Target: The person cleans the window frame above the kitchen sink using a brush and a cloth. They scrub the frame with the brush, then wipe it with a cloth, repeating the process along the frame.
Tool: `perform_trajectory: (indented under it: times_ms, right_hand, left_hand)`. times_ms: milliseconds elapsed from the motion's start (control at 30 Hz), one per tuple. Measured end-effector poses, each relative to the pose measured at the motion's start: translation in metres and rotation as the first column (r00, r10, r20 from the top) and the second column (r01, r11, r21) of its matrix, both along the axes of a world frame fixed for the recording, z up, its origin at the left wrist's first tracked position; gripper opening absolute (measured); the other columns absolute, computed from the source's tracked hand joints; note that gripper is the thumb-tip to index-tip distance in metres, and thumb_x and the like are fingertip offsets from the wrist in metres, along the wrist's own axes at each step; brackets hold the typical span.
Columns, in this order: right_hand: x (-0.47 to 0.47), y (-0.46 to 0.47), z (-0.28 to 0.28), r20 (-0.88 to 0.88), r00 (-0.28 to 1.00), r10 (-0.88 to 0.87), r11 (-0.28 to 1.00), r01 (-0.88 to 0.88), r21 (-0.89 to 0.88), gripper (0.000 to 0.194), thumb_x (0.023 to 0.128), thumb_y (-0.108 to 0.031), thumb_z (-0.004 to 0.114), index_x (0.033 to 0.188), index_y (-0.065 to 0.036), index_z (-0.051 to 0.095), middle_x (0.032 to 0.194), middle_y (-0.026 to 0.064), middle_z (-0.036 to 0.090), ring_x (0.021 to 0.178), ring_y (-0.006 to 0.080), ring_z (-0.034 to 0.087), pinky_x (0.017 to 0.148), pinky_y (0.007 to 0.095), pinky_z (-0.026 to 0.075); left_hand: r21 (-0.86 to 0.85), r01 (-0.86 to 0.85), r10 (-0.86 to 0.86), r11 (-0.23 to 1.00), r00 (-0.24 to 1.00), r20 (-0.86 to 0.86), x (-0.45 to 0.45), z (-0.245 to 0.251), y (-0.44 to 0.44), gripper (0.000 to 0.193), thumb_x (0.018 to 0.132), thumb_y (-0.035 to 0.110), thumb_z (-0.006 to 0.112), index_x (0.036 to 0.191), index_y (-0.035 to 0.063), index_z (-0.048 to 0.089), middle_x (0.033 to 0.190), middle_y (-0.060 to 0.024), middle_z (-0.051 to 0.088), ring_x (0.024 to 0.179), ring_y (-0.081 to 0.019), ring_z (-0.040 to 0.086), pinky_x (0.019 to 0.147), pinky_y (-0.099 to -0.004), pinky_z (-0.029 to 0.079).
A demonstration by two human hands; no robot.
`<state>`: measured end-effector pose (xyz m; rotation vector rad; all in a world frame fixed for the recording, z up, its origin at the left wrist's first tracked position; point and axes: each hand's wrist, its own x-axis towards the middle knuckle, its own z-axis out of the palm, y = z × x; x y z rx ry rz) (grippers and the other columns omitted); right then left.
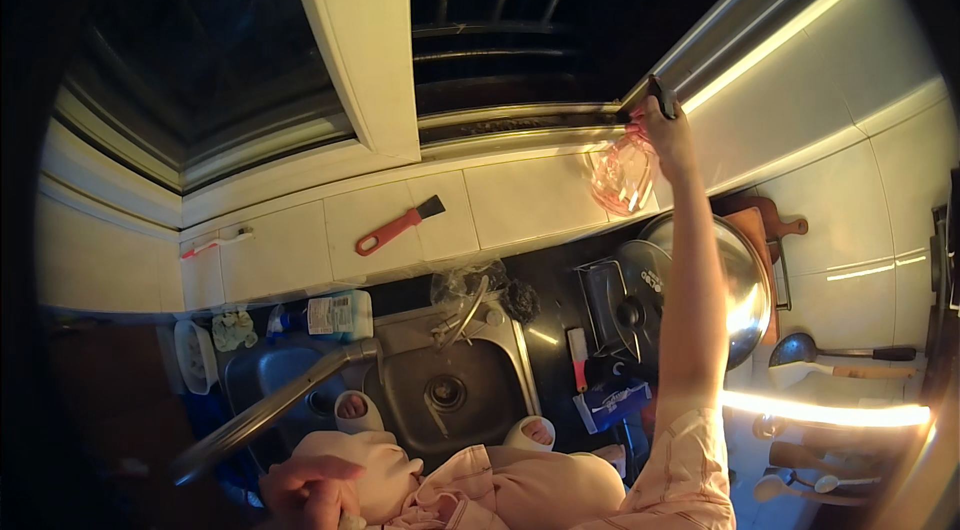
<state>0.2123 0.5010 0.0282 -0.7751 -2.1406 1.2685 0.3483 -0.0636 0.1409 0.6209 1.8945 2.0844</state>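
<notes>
My right hand (670,136) reaches up to the right corner of the sliding window's track (525,134). It grips a small dark object (661,96) whose kind I cannot make out. A crumpled, see-through pink plastic bag (624,174) hangs beside and below that hand, over the tiled sill (536,192). Low in the view, my left hand (315,481) is blurred, with its fingers curled; whether anything is in it is unclear. On the sill lie a red-handled brush (390,228) with dark bristles and a red and white toothbrush (217,243).
Below the sill is a double steel sink (450,395) with a long metal faucet (277,410). A labelled bottle (341,316) and a black mesh scrubber (520,300) stand behind it. A large pot lid (746,297) leans at right. White slippers (360,417) show by the sink front.
</notes>
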Motion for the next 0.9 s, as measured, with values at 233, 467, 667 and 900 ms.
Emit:
perform_trajectory:
  times_ms: [233,467,667,900]
  right_hand:
    - [-0.038,0.02,-0.006,0.414,0.891,0.185,0.971,-0.101,-0.217,0.032,0.096,-0.028,0.064,0.103,0.002,0.069,0.081,0.0107,0.068,0.071,0.0177,0.065,0.064,0.0354,0.053]
    - [-0.048,0.084,-0.041,0.51,0.86,-0.026,0.976,-0.089,0.199,0.031,0.096,-0.029,0.059,0.086,-0.001,0.069,0.074,0.0045,0.064,0.069,0.0147,0.059,0.063,0.0357,0.048]
    - [-0.049,0.077,-0.039,0.502,0.864,0.038,0.991,-0.097,0.091,0.03,0.096,-0.026,0.057,0.081,-0.002,0.066,0.07,0.0048,0.061,0.061,0.0159,0.056,0.059,0.0358,0.048]
    - [-0.047,0.076,-0.021,0.526,0.827,0.198,0.98,-0.163,-0.113,0.033,0.096,-0.029,0.057,0.081,0.0,0.066,0.069,0.007,0.063,0.066,0.0181,0.063,0.059,0.038,0.05]
  left_hand:
    - [-0.125,-0.266,0.179,0.956,0.864,-0.471,0.019,-0.02,-0.016,0.022,0.1,-0.001,0.046,0.112,-0.0149,0.059,0.108,-0.0246,0.067,0.046,-0.007,0.038,0.046,-0.0236,0.032]
    - [0.108,-0.149,0.151,0.983,0.988,-0.015,0.015,-0.021,-0.026,0.02,0.097,-0.002,0.046,0.106,-0.0152,0.059,0.101,-0.0241,0.067,0.045,-0.0076,0.034,0.043,-0.0252,0.029]
    - [0.189,-0.214,0.185,0.958,0.969,0.162,0.017,-0.019,-0.03,0.019,0.094,-0.003,0.045,0.1,-0.0155,0.058,0.094,-0.0237,0.066,0.044,-0.008,0.031,0.041,-0.0265,0.027]
    - [0.5,-0.53,0.404,0.685,0.847,0.345,0.018,-0.016,0.006,0.02,0.092,-0.004,0.043,0.099,-0.0151,0.058,0.093,-0.0237,0.066,0.044,-0.0078,0.029,0.041,-0.0271,0.025]
